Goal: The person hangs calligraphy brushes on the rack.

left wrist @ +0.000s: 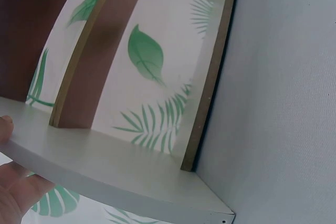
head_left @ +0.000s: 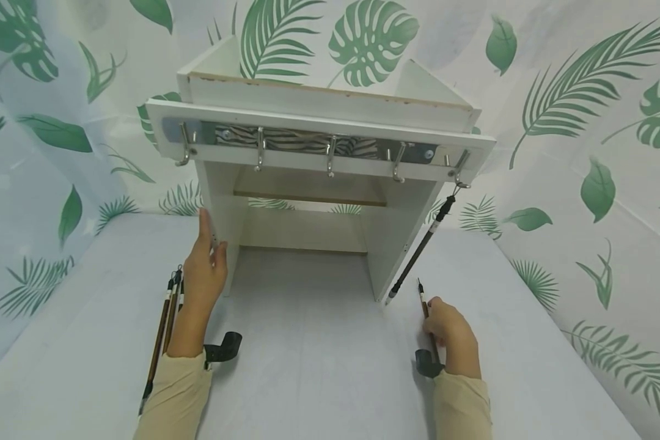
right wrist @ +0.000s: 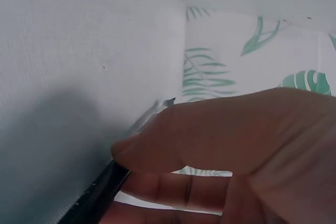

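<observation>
A white wall shelf (head_left: 308, 95) with a row of metal hooks along its front stands on the table. My left hand (head_left: 203, 269) holds its left side panel (left wrist: 121, 166), thumb on the inner face and fingers outside. From the rightmost hook (head_left: 462, 171) a dark calligraphy brush (head_left: 420, 247) hangs by its loop, tip down near the right panel's foot. To the right of that, my right hand (head_left: 448, 324) pinches another calligraphy brush (head_left: 425, 304) between thumb and fingers, low over the table. In the right wrist view its dark handle (right wrist: 94, 195) shows; the fingers cover part of it.
Several more brushes (head_left: 162, 330) lie side by side left of my left forearm. A white cloth (head_left: 308, 354) covers the table. Behind and at the sides hangs a leaf-print curtain (head_left: 561, 201). Black wrist cameras (head_left: 225, 346) sit on both wrists.
</observation>
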`<action>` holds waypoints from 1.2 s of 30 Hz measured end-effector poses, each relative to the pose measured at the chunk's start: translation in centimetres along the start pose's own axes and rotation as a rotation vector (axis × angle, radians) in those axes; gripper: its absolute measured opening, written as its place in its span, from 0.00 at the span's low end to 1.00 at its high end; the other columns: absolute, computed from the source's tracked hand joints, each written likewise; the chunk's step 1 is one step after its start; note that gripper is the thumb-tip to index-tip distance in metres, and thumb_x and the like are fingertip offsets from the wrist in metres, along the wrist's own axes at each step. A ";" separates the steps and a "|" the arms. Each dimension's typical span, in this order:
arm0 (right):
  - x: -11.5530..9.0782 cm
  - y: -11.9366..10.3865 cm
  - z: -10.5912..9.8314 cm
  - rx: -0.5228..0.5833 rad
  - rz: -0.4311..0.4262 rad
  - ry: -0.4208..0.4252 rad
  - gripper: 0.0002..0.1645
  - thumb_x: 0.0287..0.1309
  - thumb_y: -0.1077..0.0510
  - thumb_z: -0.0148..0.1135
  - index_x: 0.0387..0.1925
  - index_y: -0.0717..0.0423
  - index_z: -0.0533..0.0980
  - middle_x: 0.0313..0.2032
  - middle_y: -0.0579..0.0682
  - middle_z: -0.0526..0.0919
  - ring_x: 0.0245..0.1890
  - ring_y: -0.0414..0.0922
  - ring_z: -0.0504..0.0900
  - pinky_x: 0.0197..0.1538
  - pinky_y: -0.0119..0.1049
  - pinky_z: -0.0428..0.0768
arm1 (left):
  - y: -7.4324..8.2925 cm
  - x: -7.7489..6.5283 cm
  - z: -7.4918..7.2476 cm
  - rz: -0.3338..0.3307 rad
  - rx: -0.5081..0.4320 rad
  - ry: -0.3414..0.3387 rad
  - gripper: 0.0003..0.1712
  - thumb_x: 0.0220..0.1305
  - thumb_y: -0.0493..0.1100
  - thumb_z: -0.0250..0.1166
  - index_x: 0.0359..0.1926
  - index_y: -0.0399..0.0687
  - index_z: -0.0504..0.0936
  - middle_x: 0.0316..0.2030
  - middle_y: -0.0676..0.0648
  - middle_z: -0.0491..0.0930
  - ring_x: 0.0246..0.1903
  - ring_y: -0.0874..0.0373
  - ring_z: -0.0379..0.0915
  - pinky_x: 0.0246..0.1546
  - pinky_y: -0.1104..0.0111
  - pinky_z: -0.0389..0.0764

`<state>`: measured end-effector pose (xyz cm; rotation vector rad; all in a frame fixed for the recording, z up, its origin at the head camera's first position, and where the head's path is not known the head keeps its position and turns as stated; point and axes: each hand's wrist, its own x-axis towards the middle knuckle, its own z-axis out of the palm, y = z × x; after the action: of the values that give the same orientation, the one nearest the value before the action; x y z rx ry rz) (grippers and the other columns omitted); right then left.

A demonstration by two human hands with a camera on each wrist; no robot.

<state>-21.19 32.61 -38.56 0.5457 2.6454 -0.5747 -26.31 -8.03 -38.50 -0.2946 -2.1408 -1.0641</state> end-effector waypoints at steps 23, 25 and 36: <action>-2.6 -0.1 -3.1 0.143 -0.241 0.091 0.40 0.52 0.64 0.53 0.65 0.65 0.48 0.44 0.70 0.74 0.30 0.49 0.80 0.33 0.41 0.80 | -0.1 0.0 0.1 0.025 -0.007 0.015 0.40 0.66 0.34 0.51 0.72 0.54 0.41 0.64 0.33 0.58 0.55 0.33 0.64 0.40 0.48 0.78; -2.8 -0.2 -3.3 0.137 -0.243 0.105 0.40 0.52 0.64 0.53 0.65 0.64 0.47 0.44 0.70 0.74 0.30 0.50 0.80 0.33 0.42 0.80 | -0.1 0.1 0.1 0.016 -0.004 0.009 0.40 0.66 0.34 0.51 0.72 0.55 0.41 0.65 0.34 0.57 0.56 0.33 0.64 0.41 0.48 0.77; -4.1 -0.7 -4.0 0.134 -0.331 0.223 0.43 0.54 0.62 0.52 0.66 0.64 0.43 0.42 0.64 0.74 0.31 0.48 0.77 0.32 0.41 0.73 | 0.0 0.0 0.0 0.015 -0.012 0.010 0.39 0.65 0.33 0.51 0.71 0.52 0.42 0.66 0.34 0.56 0.57 0.33 0.63 0.42 0.49 0.77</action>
<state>-19.11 32.73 -33.19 0.2158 2.9496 -0.8360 -26.33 -8.01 -38.48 -0.3094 -2.1207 -1.0679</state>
